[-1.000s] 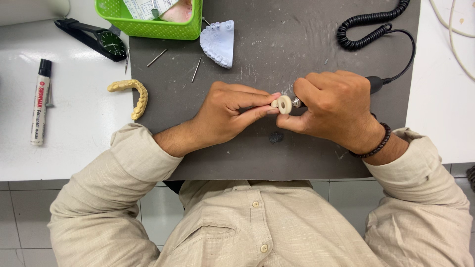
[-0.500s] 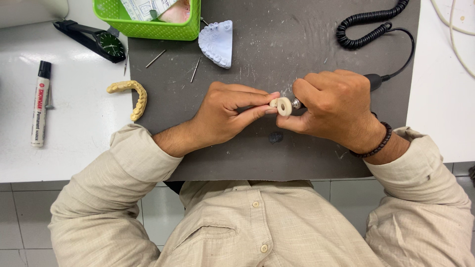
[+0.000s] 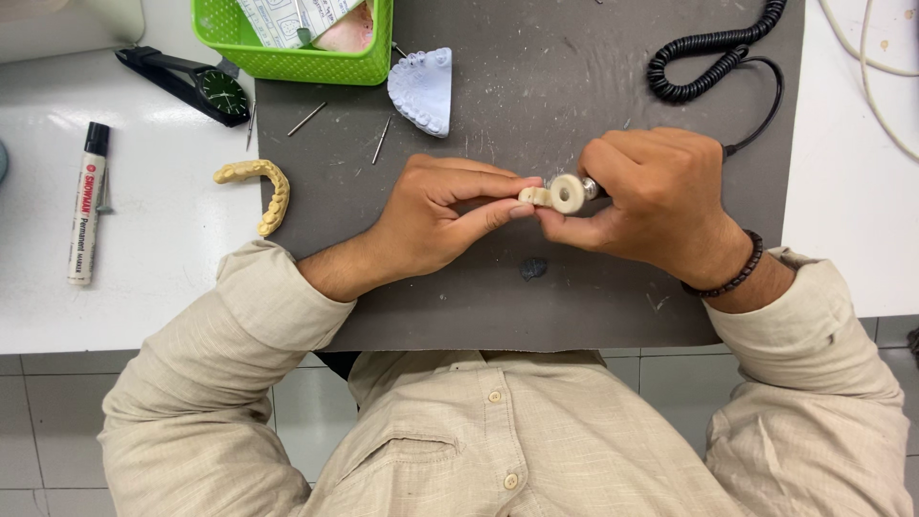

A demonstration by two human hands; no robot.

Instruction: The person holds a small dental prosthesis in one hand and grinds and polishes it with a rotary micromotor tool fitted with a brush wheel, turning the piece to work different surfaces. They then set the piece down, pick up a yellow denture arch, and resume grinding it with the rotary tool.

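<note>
Nearest the body, the left hand [image 3: 431, 215] pinches a small cream tooth-like piece [image 3: 532, 196] at its fingertips, steadying it against the cream round polishing wheel [image 3: 567, 192]. The right hand [image 3: 651, 201] is wrapped tight around the wheel's handpiece, mostly hidden, thumb braced for control. Both work over the dark grey rubber mat [image 3: 536, 86] on the white bench [image 3: 144, 258]. Farther off lie a yellow wax dental arch [image 3: 260, 188], a pale blue plaster jaw cast [image 3: 424, 88] and a green plastic basket [image 3: 287, 59].

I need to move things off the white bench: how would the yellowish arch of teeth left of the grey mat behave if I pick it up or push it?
The yellow dental arch looks like a rigid cast, so probably stiff. Thin and curved, it seems light and possibly brittle. It lies flat, so a push would likely slide it, not roll it.
</note>
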